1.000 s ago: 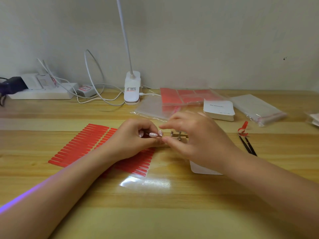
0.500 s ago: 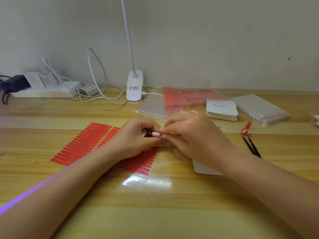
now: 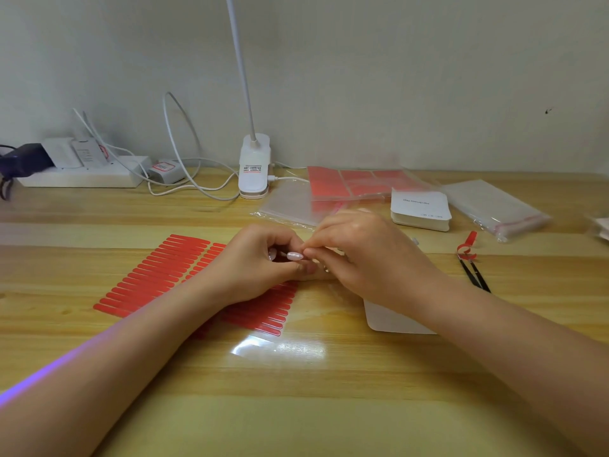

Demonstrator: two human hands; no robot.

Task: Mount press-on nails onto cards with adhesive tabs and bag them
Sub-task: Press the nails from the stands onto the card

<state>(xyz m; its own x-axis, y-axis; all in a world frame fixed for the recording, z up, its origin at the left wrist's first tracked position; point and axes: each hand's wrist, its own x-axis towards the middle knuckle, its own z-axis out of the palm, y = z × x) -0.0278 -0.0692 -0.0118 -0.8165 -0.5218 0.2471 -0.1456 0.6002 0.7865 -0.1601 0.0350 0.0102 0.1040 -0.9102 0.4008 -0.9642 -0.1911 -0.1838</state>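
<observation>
Worktop [image 3: 329,374] — pale wood, glossy varnish with glare. Sheet of red adhesive strips [image 3: 155,278] on clear shiny film. Zip bags [image 3: 494,206] — thin clear plastic, crinkled. Stack of cards [image 3: 420,209] matt white paper. Tweezers [image 3: 474,275] black, matt.

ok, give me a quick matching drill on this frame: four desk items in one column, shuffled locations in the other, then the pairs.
Items
1. tweezers
2. stack of white cards
3. sheet of red adhesive strips
4. power strip

Locations
A. far left, against the wall
B. under the left forearm
C. far side of the right hand, beside the clear bags
D. right of the right hand, by a curled red strip

Pairs: 1-D, 2-C, 3-B, 4-A
</observation>
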